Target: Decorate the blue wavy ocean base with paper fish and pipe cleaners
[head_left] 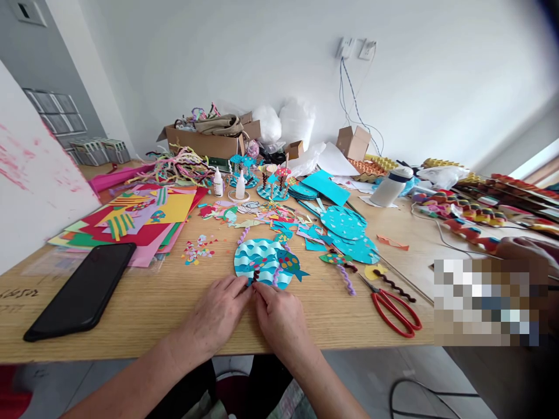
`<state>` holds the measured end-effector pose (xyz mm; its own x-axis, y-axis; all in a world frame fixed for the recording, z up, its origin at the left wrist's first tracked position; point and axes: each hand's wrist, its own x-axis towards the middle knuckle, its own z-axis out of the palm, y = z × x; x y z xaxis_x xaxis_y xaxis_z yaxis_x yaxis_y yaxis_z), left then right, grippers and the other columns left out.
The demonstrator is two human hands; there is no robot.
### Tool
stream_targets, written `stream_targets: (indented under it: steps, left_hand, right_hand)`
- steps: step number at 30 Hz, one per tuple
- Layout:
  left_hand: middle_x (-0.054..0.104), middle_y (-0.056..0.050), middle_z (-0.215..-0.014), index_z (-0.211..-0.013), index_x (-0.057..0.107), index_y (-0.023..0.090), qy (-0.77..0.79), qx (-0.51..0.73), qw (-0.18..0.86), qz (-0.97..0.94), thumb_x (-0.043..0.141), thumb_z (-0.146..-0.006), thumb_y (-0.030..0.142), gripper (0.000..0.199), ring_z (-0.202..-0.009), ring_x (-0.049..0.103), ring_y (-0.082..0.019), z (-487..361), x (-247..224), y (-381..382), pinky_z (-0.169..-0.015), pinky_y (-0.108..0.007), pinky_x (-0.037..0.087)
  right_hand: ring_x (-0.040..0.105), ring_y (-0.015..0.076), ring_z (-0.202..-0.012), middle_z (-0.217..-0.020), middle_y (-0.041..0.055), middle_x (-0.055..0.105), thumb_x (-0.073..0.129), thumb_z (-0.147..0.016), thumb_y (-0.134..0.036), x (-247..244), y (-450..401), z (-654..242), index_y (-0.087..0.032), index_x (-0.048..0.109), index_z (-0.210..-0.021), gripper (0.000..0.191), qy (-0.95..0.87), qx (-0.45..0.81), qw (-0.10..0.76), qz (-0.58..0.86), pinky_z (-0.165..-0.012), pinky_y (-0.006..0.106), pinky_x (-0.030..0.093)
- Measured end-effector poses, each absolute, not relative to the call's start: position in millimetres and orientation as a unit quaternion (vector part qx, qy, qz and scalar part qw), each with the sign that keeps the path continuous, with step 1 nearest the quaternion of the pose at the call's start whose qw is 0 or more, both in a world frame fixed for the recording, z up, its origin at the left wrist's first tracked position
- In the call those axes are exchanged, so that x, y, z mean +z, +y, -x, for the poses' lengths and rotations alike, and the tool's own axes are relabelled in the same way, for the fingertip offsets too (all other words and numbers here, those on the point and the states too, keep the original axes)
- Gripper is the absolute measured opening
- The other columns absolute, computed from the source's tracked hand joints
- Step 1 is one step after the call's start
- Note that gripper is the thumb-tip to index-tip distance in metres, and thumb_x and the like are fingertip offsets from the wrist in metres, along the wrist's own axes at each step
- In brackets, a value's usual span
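Note:
A round blue paper piece with white wavy strips lies on the table before me. Purple twisted stems and a dark blue paper fish with colored dots stand on it. My left hand is at the piece's near edge, its fingers pressed together beside a dark brown twisted stem. My right hand meets it there, thumb and forefinger pinched at the base of that stem. What lies between the fingertips is too small to tell.
Red-handled scissors and a dark twisted stem lie at the right, a black phone at the left. Paper sheets, glue bottles, blue discs and a white bottle stand behind. Another person's hand is at far right.

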<state>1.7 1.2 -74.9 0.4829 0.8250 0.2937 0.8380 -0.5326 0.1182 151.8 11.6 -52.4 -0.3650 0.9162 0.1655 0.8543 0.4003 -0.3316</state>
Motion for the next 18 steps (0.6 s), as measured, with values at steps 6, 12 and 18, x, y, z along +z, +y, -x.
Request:
stream_targets:
  steps: [6, 12, 18]
  left_hand:
    - [0.055, -0.008, -0.110, -0.114, 0.049, 0.020, -0.478, -0.158, 0.040, 0.863, 0.048, -0.085, 0.017, 0.030, -0.098, 0.052, -0.024, -1.1, -76.9, -1.3, -0.079, -0.040, 0.047]
    - [0.055, -0.009, -0.112, -0.116, 0.048, 0.021, -0.480, -0.161, 0.044, 0.861, 0.048, -0.084, 0.018, 0.032, -0.100, 0.053, -0.025, -0.2, -80.8, -1.9, -0.080, -0.041, 0.047]
    - [0.055, -0.009, -0.115, -0.118, 0.046, 0.021, -0.489, -0.150, 0.044, 0.858, 0.053, -0.081, 0.017, 0.038, -0.103, 0.052, -0.026, 0.3, -81.3, -3.8, -0.083, -0.041, 0.046]
  right_hand:
    - [0.064, 0.0153, -0.070, -0.081, 0.0014, 0.069, 0.041, -0.084, -0.016, -52.1, 11.9, -150.4, -0.023, 0.063, -0.089, 0.023, -0.818, 0.104, 0.172, 0.539, -0.054, 0.022, 0.032]
    - [0.064, 0.0160, -0.069, -0.080, 0.0007, 0.070, 0.042, -0.084, -0.016, -53.9, 12.2, -150.6, -0.023, 0.063, -0.089, 0.023, -0.813, 0.104, 0.173, 0.546, -0.053, 0.023, 0.031]
    - [0.064, 0.0156, -0.069, -0.079, 0.0006, 0.070, 0.042, -0.084, -0.016, -54.3, 11.6, -150.3, -0.023, 0.063, -0.088, 0.023, -0.813, 0.110, 0.176, 0.544, -0.054, 0.022, 0.033]
